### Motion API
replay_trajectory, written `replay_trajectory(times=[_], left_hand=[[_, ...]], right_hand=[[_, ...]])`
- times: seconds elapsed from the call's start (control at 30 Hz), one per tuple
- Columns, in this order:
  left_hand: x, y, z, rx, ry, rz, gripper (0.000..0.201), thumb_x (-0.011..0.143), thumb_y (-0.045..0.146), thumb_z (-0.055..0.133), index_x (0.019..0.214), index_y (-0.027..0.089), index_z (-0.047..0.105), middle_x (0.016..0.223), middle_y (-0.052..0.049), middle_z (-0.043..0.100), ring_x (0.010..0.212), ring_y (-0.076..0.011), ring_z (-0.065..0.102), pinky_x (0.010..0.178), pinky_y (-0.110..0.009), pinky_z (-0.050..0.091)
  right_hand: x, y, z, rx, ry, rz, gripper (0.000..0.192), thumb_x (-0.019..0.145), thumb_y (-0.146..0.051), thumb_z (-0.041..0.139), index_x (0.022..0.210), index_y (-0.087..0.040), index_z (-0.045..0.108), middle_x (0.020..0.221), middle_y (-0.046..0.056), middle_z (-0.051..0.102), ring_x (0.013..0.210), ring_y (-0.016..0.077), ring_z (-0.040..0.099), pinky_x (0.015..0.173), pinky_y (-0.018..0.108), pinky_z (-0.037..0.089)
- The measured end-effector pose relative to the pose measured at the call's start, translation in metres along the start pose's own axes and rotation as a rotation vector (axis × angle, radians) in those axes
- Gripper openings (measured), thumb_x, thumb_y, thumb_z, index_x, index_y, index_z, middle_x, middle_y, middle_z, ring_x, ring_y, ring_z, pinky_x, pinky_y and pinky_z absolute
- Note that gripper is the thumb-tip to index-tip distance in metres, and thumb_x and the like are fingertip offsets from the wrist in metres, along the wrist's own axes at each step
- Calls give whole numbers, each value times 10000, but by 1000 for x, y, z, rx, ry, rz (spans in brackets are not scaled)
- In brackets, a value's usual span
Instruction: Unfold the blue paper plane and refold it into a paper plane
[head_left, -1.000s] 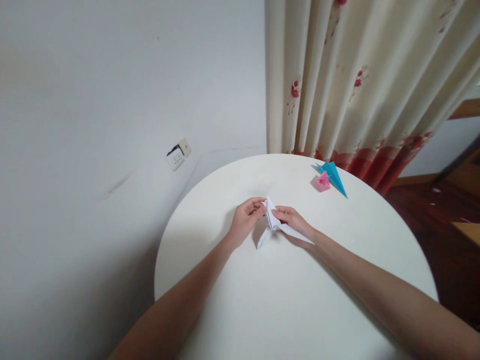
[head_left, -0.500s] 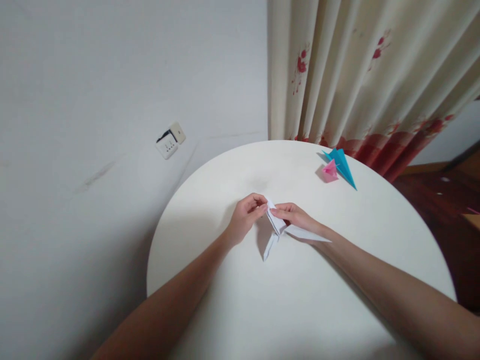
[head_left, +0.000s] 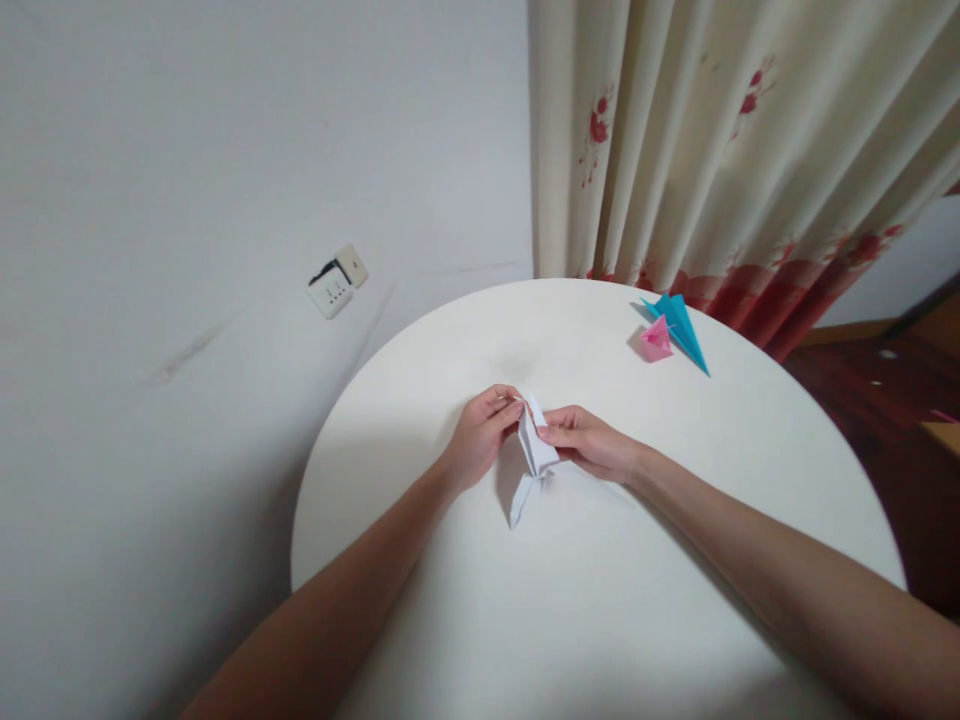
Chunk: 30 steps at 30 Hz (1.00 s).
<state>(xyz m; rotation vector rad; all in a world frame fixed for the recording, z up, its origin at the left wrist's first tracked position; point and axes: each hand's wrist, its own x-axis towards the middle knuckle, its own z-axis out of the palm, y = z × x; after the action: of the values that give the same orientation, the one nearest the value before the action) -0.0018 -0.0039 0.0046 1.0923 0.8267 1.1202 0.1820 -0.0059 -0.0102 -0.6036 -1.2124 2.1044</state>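
Round white surface (head_left: 600, 620) stands against a wall and a flowered curtain (head_left: 720, 140). At its middle, the left hand (head_left: 480, 440) and right hand (head_left: 592, 445) both pinch a folded white paper (head_left: 531, 455), steadying it upright. Beyond it, toward the curtain, lie a pink paper shape (head_left: 657, 340) and a blue paper shape (head_left: 684, 328).

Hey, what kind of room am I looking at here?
Probably a room in a home: a round white table by a plain wall with a socket, a floral curtain, and wooden flooring.
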Motion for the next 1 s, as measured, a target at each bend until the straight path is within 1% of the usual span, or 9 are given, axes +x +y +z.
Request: replay_trajectory(times=[0.1, 0.23, 0.33, 0.4, 0.57, 0.67, 0.73, 0.87, 1.0], left_hand=[[-2, 4, 4, -64, -18, -67, 230, 732, 310, 753, 857, 190, 600, 737, 16, 598, 655, -118, 549, 634, -238, 429], [-4, 4, 7, -75, 25, -107, 153, 742, 281, 690, 821, 187, 600, 711, 14, 582, 639, -126, 546, 607, -244, 436], [-4, -1, 9, 5, 88, -94, 234, 770, 313, 687, 956, 206, 595, 740, 26, 590, 648, -128, 557, 609, -242, 438], [-4, -5, 9, 58, 137, -50, 305, 792, 354, 696, 1032, 225, 559, 786, 31, 604, 665, -127, 572, 621, -239, 444], [-4, -6, 8, 172, 164, 71, 310, 870, 475, 622, 1047, 239, 527, 955, -6, 650, 760, -149, 621, 653, -249, 460], [-7, -2, 9, 353, 157, 151, 331, 861, 503, 634, 1013, 214, 581, 853, -6, 648, 748, -149, 599, 651, -238, 437], [-9, 0, 10, 393, 118, 119, 357, 847, 514, 645, 1018, 203, 609, 774, 4, 638, 690, -144, 575, 620, -235, 415], [-10, 3, 10, 355, 0, -8, 333, 791, 444, 705, 997, 186, 660, 817, -16, 675, 681, -151, 584, 591, -237, 400], [-9, 0, 8, 383, -9, -68, 254, 768, 363, 718, 914, 156, 700, 776, -17, 678, 635, -142, 564, 555, -232, 368]], right_hand=[[1, 1, 1, 3, -19, -27, 326, 722, -429, 824, 794, -133, 707, 709, 7, 640, 633, 118, 544, 649, 254, 411], [2, 2, 2, -55, -7, -63, 303, 740, -410, 815, 733, -135, 688, 623, -31, 553, 557, 79, 435, 560, 224, 322], [3, 4, 3, -97, 30, -76, 308, 729, -411, 822, 723, -135, 687, 610, -33, 533, 541, 74, 396, 535, 229, 288], [4, 6, 3, -54, 120, -100, 317, 706, -422, 834, 737, -139, 693, 618, -24, 550, 545, 80, 413, 534, 234, 301], [11, 6, -5, 65, 481, -286, 335, 665, -444, 847, 685, -167, 659, 594, -23, 557, 526, 82, 421, 513, 240, 320], [11, 2, -7, -43, 652, -412, 328, 681, -445, 825, 630, -181, 638, 589, -9, 572, 546, 103, 449, 525, 256, 340], [8, 0, -3, -198, 748, -488, 314, 713, -439, 794, 605, -190, 637, 577, -2, 569, 564, 124, 466, 542, 273, 360], [1, -3, 10, -427, 795, -579, 258, 751, -427, 749, 651, -201, 676, 634, 12, 604, 612, 155, 491, 583, 300, 398], [0, -1, 11, -396, 800, -598, 249, 768, -419, 732, 670, -197, 677, 637, 10, 601, 606, 150, 488, 586, 299, 390]])
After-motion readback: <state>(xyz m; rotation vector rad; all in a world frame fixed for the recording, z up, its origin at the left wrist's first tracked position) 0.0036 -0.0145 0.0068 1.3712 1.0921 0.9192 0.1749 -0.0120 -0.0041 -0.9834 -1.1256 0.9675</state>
